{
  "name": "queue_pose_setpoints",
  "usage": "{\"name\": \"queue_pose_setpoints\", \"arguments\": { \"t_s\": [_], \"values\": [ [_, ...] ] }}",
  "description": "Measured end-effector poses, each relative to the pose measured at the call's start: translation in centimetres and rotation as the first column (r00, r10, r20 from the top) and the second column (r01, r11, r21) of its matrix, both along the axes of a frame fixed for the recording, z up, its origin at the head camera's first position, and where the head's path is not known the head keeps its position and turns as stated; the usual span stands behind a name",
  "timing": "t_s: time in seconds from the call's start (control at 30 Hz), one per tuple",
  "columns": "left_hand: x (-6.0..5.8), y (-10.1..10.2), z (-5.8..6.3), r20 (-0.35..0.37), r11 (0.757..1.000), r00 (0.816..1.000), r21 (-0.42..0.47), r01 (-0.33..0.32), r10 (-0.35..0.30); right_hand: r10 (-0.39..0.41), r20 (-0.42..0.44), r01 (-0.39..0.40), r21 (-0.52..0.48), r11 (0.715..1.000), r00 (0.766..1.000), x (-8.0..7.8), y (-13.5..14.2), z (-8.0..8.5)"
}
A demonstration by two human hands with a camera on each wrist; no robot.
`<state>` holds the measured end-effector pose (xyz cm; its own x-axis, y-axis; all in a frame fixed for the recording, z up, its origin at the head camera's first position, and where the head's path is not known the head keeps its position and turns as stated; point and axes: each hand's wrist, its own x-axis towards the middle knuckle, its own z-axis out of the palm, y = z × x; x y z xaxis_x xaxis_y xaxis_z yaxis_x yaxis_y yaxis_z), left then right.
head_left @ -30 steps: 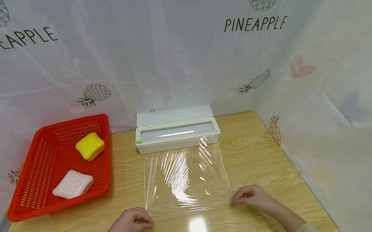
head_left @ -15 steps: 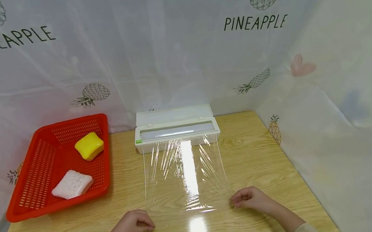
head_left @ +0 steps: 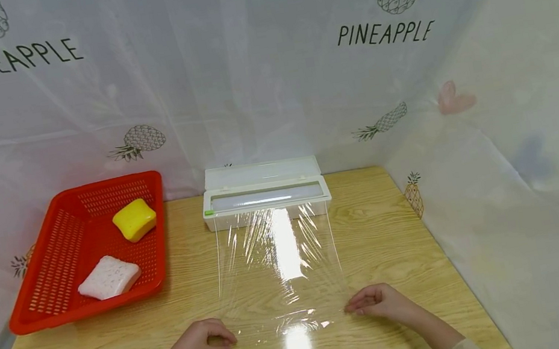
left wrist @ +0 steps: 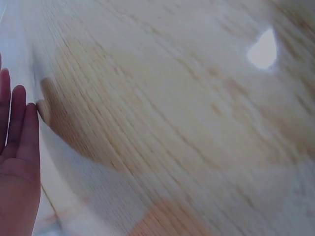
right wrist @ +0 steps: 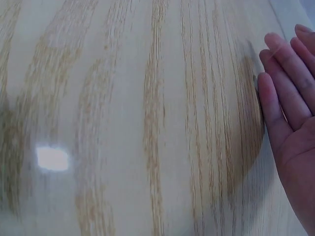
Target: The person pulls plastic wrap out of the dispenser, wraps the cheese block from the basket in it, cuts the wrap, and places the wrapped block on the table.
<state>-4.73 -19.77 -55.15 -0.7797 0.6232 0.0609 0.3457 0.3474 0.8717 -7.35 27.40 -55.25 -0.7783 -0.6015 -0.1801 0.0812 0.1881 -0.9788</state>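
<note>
A white plastic wrap dispenser (head_left: 269, 215), its lid raised against the back, stands at the table's far edge. A sheet of clear plastic wrap (head_left: 260, 281) stretches from it toward the person, wrinkled and shiny near the slot. At the near left corner of the sheet, the left hand (head_left: 204, 342) pinches the film between thumb and fingers. The right hand (head_left: 379, 302) likewise pinches the near right corner. Each wrist view shows the other fingers of the left hand (left wrist: 19, 157) and the right hand (right wrist: 295, 113) extended close over the wood; the pinching tips are mostly out of sight there.
On the left sits a red basket (head_left: 161, 275) with a yellow sponge (head_left: 135, 220) and a white sponge (head_left: 110, 277) inside. The wooden table (head_left: 386, 224) reaches back to a pineapple-printed curtain (head_left: 262, 67). A green tab (head_left: 209, 212) marks the dispenser's left end.
The sheet's near edge has come slightly toward the person and the shine on it has shifted. The left hand has moved a little nearer and right, the right hand slightly left.
</note>
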Motion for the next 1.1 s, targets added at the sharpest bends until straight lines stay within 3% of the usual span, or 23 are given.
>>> {"name": "queue_pose_setpoints", "arguments": {
  "t_s": [0.3, 0.43, 0.57, 0.7, 0.8, 0.93, 1.1],
  "values": [
    [0.3, -0.3, 0.7, 0.019, 1.000, 1.000, 0.008, -0.008, 0.008, 0.015, -0.010, -0.015, -0.060, 0.998, 1.000, 0.5, 0.1, 0.5],
    [-0.2, -0.8, 2.8, 0.023, 0.999, 0.999, -0.031, -0.027, 0.027, 0.007, -0.044, -0.009, -0.043, 0.999, 0.999, 0.3, -0.6, 2.3],
    [-1.7, -1.9, 6.2, -0.069, 0.990, 0.996, -0.124, -0.069, 0.060, -0.024, -0.095, 0.024, -0.010, 1.000, 0.995, -0.7, -1.9, 4.9],
    [-3.6, -3.8, 9.7, -0.223, 0.959, 0.968, -0.228, -0.169, 0.117, -0.049, -0.190, 0.061, 0.062, 0.996, 0.980, -2.1, -3.3, 7.4],
    [-5.0, -5.5, 11.9, -0.301, 0.917, 0.935, -0.287, -0.278, 0.190, -0.051, -0.276, 0.088, 0.120, 0.989, 0.960, -3.2, -4.6, 8.9],
    [-6.4, -8.0, 13.8, -0.317, 0.863, 0.909, -0.338, -0.374, 0.270, -0.037, -0.338, 0.093, 0.152, 0.984, 0.940, -4.4, -6.4, 10.3],
    [-7.8, -10.7, 14.5, -0.274, 0.840, 0.915, -0.382, -0.385, 0.295, -0.026, -0.338, 0.073, 0.130, 0.989, 0.941, -5.5, -8.7, 11.3]
  ]
}}
